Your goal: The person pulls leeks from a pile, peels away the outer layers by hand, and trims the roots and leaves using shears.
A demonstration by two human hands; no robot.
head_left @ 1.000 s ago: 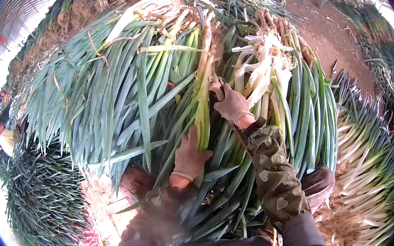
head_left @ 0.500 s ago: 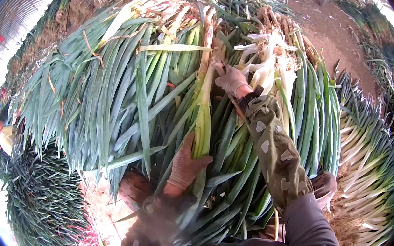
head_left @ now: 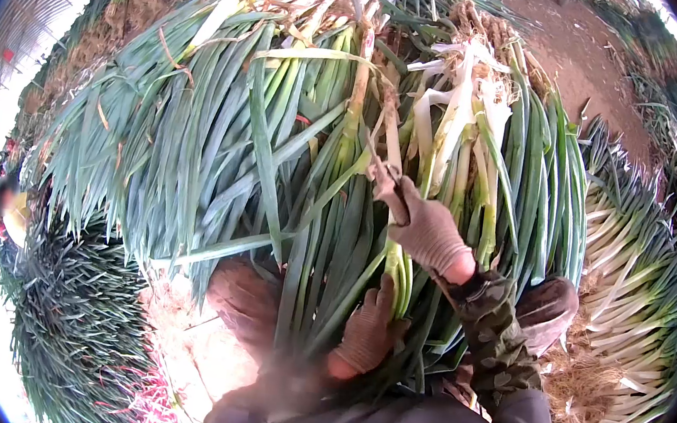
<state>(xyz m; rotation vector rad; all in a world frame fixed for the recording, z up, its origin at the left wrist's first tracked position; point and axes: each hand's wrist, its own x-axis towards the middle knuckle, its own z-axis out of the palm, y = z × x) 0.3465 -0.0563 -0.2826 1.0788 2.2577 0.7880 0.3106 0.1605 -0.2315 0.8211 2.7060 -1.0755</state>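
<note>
My left hand (head_left: pixel 368 330), in a ribbed tan glove, is closed around the green leaves of a large green onion (head_left: pixel 400 275), low in front of my body. Higher up the same onion, my gloved right hand (head_left: pixel 434 232) pinches a brownish strip of outer skin (head_left: pixel 382 179) beside the pale stem. Whether that hand also holds a small tool cannot be made out. Around both hands hang the long leaves of a heap of green onions (head_left: pixel 197 137). Their pale stems and roots (head_left: pixel 474 81) lie at the far side of the heap.
To the right, a row of cleaned green onions (head_left: pixel 634 329) shows white stems. Dark green leaves (head_left: pixel 82 333) stand packed at the lower left, with pink ties (head_left: pixel 157 412) nearby. Another person (head_left: pixel 14 212) is at the far left. Bare soil (head_left: pixel 566 45) lies behind the heap.
My right hand has come down toward me from the stem's upper part. My left hand has moved right and lower, from one onion's leaves to another's.
</note>
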